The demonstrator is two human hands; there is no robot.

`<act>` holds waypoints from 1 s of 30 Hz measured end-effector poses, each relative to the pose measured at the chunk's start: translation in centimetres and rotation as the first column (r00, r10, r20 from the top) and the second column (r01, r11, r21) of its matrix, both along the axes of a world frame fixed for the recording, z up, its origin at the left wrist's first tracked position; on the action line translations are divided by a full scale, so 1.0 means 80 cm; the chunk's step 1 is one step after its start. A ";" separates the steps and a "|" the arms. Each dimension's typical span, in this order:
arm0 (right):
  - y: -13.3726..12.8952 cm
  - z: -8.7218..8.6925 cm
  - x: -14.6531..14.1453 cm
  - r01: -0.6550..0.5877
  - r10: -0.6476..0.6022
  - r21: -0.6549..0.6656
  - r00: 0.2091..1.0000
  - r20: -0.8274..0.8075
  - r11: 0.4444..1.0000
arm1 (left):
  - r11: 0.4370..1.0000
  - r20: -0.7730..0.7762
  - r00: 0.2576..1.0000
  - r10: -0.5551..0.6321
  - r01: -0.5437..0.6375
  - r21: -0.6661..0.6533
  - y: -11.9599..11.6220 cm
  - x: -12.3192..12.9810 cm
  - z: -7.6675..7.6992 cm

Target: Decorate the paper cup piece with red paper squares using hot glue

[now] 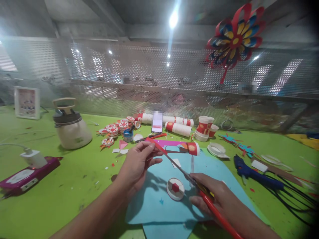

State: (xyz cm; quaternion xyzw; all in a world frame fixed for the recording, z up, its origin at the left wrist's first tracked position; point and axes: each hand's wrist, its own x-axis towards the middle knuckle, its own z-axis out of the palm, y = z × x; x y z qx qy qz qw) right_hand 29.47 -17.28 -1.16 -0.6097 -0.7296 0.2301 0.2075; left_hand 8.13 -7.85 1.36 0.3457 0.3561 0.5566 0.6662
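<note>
Between its thumb and fingers my left hand pinches a narrow strip of red paper. My right hand is closed round red-handled scissors, whose blades point up and left and reach the lower end of the strip. Below the blades, a round white disc with a red centre lies on light blue paper. A small white paper piece is behind the blades.
A blue glue gun with black cables lies at the right. Paper cups, a phone and decorated discs stand behind. A purple power strip and a large bottle are at the left.
</note>
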 end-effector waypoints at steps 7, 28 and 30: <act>-0.002 0.008 -0.004 -0.053 0.053 -0.001 0.995 -0.090 0.999 | 0.998 0.006 0.999 -0.042 0.041 0.041 -0.002 0.002 -0.001; -0.006 -0.005 0.002 -0.059 0.064 0.035 0.985 -0.160 0.998 | 0.999 0.028 0.999 -0.031 0.031 0.014 -0.008 0.006 0.004; -0.006 -0.006 0.004 -0.067 0.073 0.050 0.987 -0.145 0.997 | 0.999 0.031 0.999 -0.030 0.030 0.015 -0.008 0.006 0.003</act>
